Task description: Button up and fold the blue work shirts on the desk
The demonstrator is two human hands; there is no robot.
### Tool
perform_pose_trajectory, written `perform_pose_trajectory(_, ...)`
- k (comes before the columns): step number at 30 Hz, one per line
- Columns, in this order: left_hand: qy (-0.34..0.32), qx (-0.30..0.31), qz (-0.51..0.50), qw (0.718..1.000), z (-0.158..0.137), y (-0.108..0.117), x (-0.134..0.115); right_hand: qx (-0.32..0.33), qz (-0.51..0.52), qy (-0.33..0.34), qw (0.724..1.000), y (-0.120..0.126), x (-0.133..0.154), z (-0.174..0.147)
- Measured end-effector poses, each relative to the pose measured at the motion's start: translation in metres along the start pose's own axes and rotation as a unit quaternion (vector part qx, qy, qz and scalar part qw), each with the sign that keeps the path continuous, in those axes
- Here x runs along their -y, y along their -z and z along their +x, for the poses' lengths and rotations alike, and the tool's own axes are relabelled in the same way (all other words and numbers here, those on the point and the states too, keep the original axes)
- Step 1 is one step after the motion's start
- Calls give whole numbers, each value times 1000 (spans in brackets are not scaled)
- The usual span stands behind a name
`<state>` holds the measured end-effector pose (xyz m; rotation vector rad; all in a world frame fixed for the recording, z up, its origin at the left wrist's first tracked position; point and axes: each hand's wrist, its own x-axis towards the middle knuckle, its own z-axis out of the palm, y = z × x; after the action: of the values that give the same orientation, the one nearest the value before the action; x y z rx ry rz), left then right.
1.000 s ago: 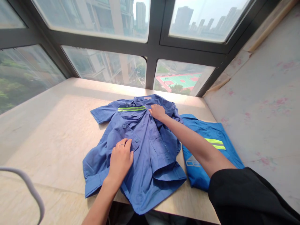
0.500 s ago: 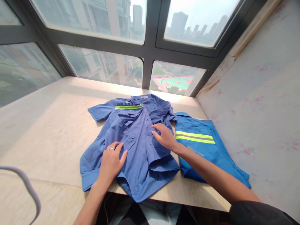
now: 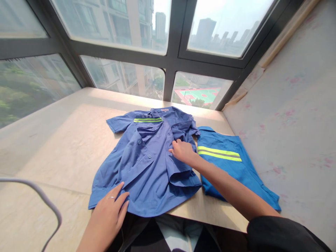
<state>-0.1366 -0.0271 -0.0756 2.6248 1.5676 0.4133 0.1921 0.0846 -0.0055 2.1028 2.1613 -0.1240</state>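
A blue short-sleeved work shirt (image 3: 154, 182) lies unbuttoned on the light surface, collar toward the window, with a yellow-green reflective strip across its chest. My left hand (image 3: 111, 206), a ring on one finger, rests at the near left hem with its fingers stretched out and slightly apart. On the right front panel, my right hand (image 3: 182, 151) has its fingers curled in on the cloth by the front edge. The shirt's near hem reaches the edge of the surface. Beside it on the right are folded blue work trousers (image 3: 220, 140) with a matching reflective band.
A grey cable (image 3: 49, 201) curves over the wooden-looking surface (image 3: 60, 140) at left. Dark window frames (image 3: 170, 63) bound the far side, and a flower-patterned wall (image 3: 294, 140) stands at right. My legs show below the near edge.
My left hand has moved from the shirt's middle down to its near left hem. The right hand's fingers have curled in on the front panel. The near hem lies flatter, and the view has shifted slightly.
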Motion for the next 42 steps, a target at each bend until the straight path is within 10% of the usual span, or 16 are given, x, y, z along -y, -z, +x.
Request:
perform_pose_trajectory(6, 72, 28, 37, 996, -15, 21, 8, -65, 1, 213, 975, -20, 31, 14)
perform_pose_trajectory(17, 225, 183, 76, 954, -6, 55, -2, -13, 37, 141, 989, -40, -3, 51)
perform_pose_trajectory(26, 104, -66, 7, 992, 64, 24, -35, -78, 34, 133, 988, -67, -7, 45)
perform_pose_trajectory(32, 141, 6, 24, 990, 124, 2, -60, -123, 41, 119, 984, -77, -3, 39)
perform_pose_trajectory(42, 106, 14, 12, 994, 120, -7, -33, -144, 80, 115, 980, -79, -5, 36)
